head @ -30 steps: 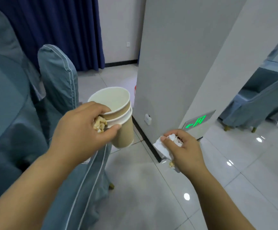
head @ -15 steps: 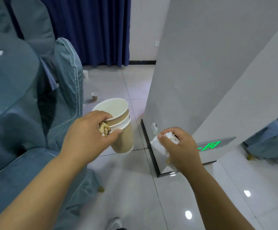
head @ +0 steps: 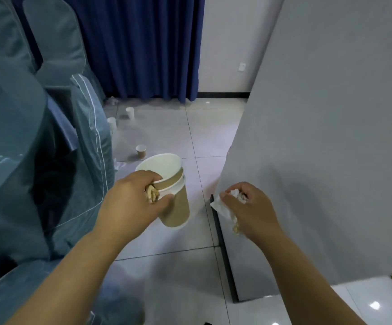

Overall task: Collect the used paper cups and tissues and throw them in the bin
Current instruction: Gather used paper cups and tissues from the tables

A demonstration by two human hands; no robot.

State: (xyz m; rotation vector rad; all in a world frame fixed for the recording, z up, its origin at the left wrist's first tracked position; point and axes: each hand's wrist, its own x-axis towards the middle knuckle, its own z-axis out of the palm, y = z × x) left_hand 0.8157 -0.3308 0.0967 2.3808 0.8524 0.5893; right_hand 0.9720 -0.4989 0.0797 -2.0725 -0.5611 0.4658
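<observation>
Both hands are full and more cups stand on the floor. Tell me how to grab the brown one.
Probably pinch the brown cup by its rim from above: it stands upright on the floor, mouth open.

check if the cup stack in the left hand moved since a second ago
Yes. The cup stack, held by the left hand, has gone forward along the grey pillar, nearer the brown cup on the floor.

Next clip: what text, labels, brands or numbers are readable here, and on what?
None can be read. The stacked paper cups in the left hand are plain brown and white. The tissue in the right hand looks unprinted. The brown paper cup on the floor and the wall socket are too small to show any marking.
</observation>
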